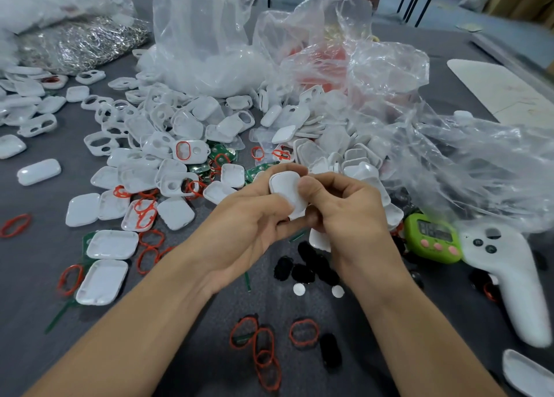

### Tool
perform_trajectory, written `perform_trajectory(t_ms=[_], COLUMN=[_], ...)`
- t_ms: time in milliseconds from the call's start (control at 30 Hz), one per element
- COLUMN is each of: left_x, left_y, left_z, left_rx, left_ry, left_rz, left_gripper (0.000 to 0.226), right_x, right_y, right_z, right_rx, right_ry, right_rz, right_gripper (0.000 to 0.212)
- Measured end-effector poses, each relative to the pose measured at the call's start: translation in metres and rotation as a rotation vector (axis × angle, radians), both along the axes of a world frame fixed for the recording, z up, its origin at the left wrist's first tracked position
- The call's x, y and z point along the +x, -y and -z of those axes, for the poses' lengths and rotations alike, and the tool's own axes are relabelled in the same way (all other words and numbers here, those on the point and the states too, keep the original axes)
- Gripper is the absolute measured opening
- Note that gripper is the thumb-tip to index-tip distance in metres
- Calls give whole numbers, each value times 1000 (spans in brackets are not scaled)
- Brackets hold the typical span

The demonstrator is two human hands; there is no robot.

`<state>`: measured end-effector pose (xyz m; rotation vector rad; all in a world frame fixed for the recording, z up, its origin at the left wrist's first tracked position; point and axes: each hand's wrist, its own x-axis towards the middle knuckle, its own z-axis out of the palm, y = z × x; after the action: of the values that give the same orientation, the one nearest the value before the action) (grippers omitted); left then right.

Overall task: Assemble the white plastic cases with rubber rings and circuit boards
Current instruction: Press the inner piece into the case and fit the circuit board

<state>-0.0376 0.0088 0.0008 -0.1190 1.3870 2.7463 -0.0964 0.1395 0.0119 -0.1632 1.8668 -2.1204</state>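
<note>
Plainly most of the job remains: left of the hands, dozens of loose white shells (102, 279) and red rubber rings (70, 278) lie unassembled on the worktop (27, 294), with green circuit boards (223, 156) just beyond. The left hand (248, 220) and right hand (347, 214) both curl round one white plastic case (284, 188), thumbs pressing its smooth, rounded back, seemingly snapping it closed. Whether ring and board sit inside cannot be told. Right of the hands sits a green timer (431, 238)
</note>
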Motion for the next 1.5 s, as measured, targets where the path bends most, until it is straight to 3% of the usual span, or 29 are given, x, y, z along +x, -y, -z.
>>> perform_trajectory(t_ms=[133,333,500,600,700,800,1500], left_x=[-1,1,2,2,3,2,3], left_y=[15,20,21,17,16,18,14], left_z=[2,7,2,1,2,3,2], left_rx=[-3,-278,-406,-419,-373,-340,-407], left_ry=[-6,-41,-99,-96,-90,-68,-37], left_rz=[121,57,13,-46,-102,-145,-127], left_gripper=[51,52,55,53,48,47,56], right_x=[-9,-12,-10,-10,-8,-7,-1], right_y=[-12,-23,-23,-22,-26,-31,-34], right_z=[-7,-13,-15,-11,-9,-11,-20], right_rx=[24,83,46,145,394,513,712], right_ry=[42,0,1,-184,-459,-587,-847], right_rz=[-35,-90,-117,-40,1,-103,-129], right_gripper=[13,3,12,15,12,36,44])
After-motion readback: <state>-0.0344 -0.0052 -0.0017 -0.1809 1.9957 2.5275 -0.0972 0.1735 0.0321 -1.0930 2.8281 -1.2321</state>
